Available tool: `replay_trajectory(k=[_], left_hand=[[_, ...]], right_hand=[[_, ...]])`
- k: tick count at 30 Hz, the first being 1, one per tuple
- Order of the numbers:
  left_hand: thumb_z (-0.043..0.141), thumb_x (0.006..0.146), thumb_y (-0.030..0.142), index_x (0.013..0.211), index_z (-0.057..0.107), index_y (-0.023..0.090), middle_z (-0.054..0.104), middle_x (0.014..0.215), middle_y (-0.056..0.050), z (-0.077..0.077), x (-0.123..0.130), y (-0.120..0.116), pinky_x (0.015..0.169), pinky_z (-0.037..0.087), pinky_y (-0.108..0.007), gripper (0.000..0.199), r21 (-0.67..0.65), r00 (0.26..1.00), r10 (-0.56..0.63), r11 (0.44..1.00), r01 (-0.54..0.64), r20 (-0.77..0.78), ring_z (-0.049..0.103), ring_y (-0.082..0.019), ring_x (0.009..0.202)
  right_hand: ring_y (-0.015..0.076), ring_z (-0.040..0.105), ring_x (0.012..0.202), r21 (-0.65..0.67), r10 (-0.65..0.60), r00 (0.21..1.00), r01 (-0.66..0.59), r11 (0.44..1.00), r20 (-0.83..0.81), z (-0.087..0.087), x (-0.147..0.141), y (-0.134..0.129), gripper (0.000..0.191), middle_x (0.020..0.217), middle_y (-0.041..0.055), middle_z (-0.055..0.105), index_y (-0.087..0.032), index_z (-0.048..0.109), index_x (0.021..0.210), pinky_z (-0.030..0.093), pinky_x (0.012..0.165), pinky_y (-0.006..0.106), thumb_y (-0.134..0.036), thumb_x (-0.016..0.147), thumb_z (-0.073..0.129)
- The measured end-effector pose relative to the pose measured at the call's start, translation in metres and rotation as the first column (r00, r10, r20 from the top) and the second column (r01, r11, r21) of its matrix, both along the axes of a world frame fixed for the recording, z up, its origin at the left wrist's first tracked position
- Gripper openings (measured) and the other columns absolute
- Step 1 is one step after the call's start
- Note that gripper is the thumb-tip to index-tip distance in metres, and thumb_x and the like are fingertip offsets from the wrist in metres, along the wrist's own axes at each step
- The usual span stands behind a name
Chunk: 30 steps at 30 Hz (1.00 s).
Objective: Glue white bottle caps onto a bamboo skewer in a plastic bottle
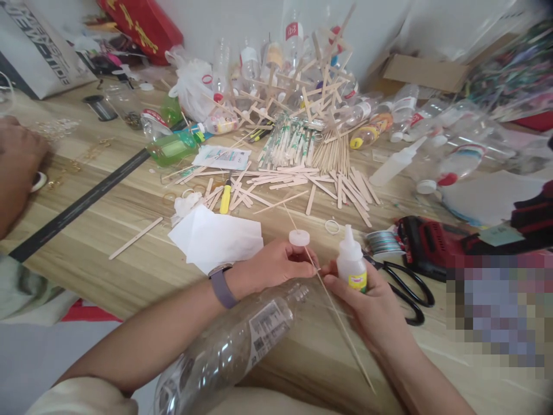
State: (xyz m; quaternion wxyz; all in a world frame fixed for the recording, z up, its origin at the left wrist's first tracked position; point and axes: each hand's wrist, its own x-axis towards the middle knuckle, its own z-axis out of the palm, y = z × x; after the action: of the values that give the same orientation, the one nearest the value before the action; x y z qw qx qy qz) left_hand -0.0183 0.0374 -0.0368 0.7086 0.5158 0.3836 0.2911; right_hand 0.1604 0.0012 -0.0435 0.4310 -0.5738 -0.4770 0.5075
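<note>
My left hand (287,262), with a watch on its wrist, pinches a thin wooden skewer (345,328) that slants down to the right. A white bottle cap (299,237) sits on the skewer near its upper part, just above my left fingers. My right hand (367,297) is wrapped round a white glue bottle (352,262) held upright, nozzle up, its fingertips close to the skewer beside my left fingertips. Under my left forearm lies a large clear plastic bottle (233,346) without a cap, its neck toward my hands.
Wooden sticks (311,178) and plastic bottles cover the back. White paper (220,239) and a yellow-handled screwdriver (225,197) lie ahead. Black scissors (410,288), a wire spool (384,242) and a red power tool (427,245) are at right. Another person's hand (19,155) is at far left.
</note>
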Motion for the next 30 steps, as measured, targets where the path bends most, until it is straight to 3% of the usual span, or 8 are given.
replay_trajectory(k=[6,9,12,18,23,30], left_hand=[[0.063,0.073,0.018,0.079,0.062,0.015,0.055,0.069,0.003,0.001,0.0,0.0,0.068,0.037,-0.023,0.008,-0.015,1.0,0.015,1.0,-0.015,-0.013,0.048,-0.009,0.067],[0.062,0.073,0.018,0.079,0.062,0.015,0.056,0.07,0.003,0.001,0.0,0.0,0.068,0.037,-0.023,0.007,-0.028,1.0,0.024,0.999,-0.024,-0.016,0.048,-0.01,0.068],[0.063,0.074,0.02,0.079,0.062,0.015,0.055,0.07,0.003,0.001,-0.001,0.0,0.067,0.037,-0.022,0.008,-0.016,1.0,0.017,1.0,-0.017,-0.008,0.048,-0.009,0.067],[0.063,0.074,0.021,0.08,0.062,0.015,0.053,0.068,0.004,0.0,-0.002,0.0,0.064,0.035,-0.023,0.008,0.004,1.0,0.009,1.0,-0.009,0.003,0.045,-0.009,0.064],[0.062,0.075,0.019,0.08,0.062,0.014,0.053,0.07,0.004,0.0,-0.003,0.0,0.063,0.034,-0.022,0.007,0.02,0.999,0.011,1.0,-0.012,0.042,0.044,-0.008,0.064],[0.064,0.073,0.02,0.08,0.063,0.015,0.054,0.068,0.004,-0.001,-0.002,0.0,0.063,0.035,-0.022,0.009,-0.012,0.999,0.033,0.999,-0.032,0.025,0.045,-0.008,0.064]], right_hand=[[0.0198,0.058,0.073,0.125,-0.04,0.987,0.02,0.992,0.157,-0.003,0.012,0.001,0.029,0.082,0.0039,0.066,-0.022,0.065,0.088,0.045,0.065,0.031,-0.046,0.073,0.07],[0.0203,0.057,0.072,0.228,-0.034,0.93,-0.054,0.972,0.365,0.005,0.02,0.01,0.03,0.083,0.0038,0.065,-0.022,0.066,0.091,0.043,0.062,0.031,-0.049,0.078,0.062],[0.0231,0.059,0.078,0.247,-0.007,0.853,-0.143,0.959,0.521,0.014,0.023,0.027,0.036,0.089,0.0054,0.066,-0.022,0.063,0.096,0.044,0.067,0.034,-0.051,0.075,0.065],[0.0273,0.064,0.088,0.24,0.023,0.784,-0.218,0.946,0.621,0.006,0.016,0.053,0.041,0.102,0.0098,0.069,-0.021,0.061,0.101,0.047,0.077,0.04,-0.052,0.074,0.064],[0.0306,0.066,0.09,0.205,0.049,0.735,-0.252,0.946,0.677,-0.004,0.012,0.051,0.048,0.107,0.0127,0.07,-0.019,0.057,0.109,0.049,0.076,0.043,-0.053,0.075,0.061],[0.0316,0.064,0.094,0.262,-0.003,0.701,-0.263,0.928,0.713,-0.004,0.019,0.051,0.049,0.106,0.0144,0.069,-0.017,0.059,0.107,0.049,0.08,0.044,-0.055,0.076,0.06]])
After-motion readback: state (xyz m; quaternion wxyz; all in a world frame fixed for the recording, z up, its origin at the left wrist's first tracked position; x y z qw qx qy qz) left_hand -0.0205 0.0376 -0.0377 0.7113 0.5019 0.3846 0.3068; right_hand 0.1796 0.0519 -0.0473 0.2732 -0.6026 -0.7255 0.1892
